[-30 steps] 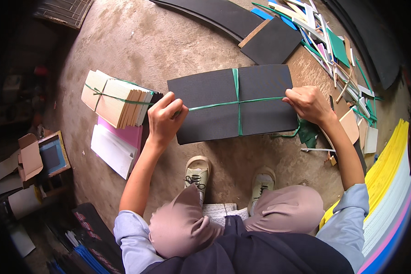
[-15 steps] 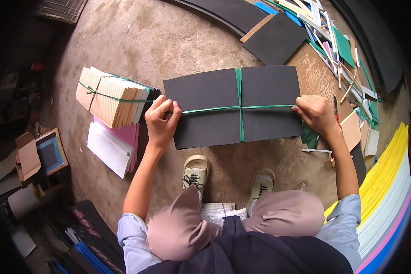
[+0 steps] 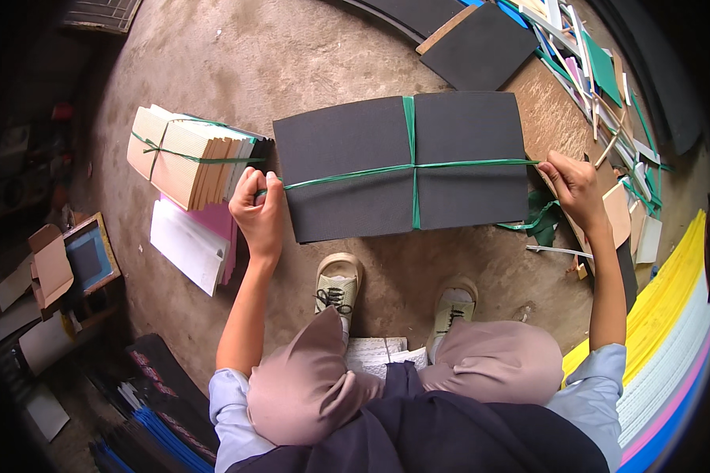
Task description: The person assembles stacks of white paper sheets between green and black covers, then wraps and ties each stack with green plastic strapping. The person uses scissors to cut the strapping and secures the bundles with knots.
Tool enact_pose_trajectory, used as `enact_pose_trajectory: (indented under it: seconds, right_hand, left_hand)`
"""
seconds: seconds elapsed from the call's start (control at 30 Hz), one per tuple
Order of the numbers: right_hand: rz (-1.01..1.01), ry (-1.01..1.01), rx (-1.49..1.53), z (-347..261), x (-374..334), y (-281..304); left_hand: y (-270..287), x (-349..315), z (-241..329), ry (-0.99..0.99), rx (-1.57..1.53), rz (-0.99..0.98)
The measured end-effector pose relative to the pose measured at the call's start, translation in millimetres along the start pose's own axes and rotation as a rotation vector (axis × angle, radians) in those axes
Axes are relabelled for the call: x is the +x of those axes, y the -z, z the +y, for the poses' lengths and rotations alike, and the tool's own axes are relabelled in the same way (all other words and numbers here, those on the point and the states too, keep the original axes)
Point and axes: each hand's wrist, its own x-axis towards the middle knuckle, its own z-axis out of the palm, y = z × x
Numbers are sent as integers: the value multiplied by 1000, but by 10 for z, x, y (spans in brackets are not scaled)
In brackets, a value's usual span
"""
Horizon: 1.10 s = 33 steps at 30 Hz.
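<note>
In the head view, the left hand [image 3: 258, 217] and right hand [image 3: 574, 188] each have their grip clamped on the green ribbon [image 3: 347, 174], stretched across the black sheets [image 3: 343, 134] between them; a tied beige bundle [image 3: 177, 142] lies farther left.

Our stained floor [image 3: 237, 71]
On it we see white sheets [image 3: 188, 246], two pale shoes [image 3: 338, 293] and a heap of offcuts [image 3: 603, 69].
</note>
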Motion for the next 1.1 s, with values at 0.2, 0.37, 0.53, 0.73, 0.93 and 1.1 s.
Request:
enact_pose_trajectory:
  seconds: [0.2, 0.37, 0.53, 0.73, 0.93, 1.1]
  right_hand:
    - [-15, -114, 238, 327, -54, -324]
    - [-7, -386, 936, 427, -163, -765]
    - [-18, -546, 1009, 646, -496, -1161]
    - [212, -733, 1381, 240, -506, -1380]
    - [206, -863, 1399, 576, -738, -1928]
    - [291, -879, 1331, 498, -641, -2147]
  left_hand:
    - [-124, -10, -146, -41, -71, 39]
    - [-177, -82, -303, 241, -344, 33]
    - [-271, -236, -446, 448, -552, 37]
    - [-302, -773, -990, 633, -480, 107]
    - [-563, -959, -1150, 546, -434, -36]
    - [-648, -939, -1297, 590, -415, -67]
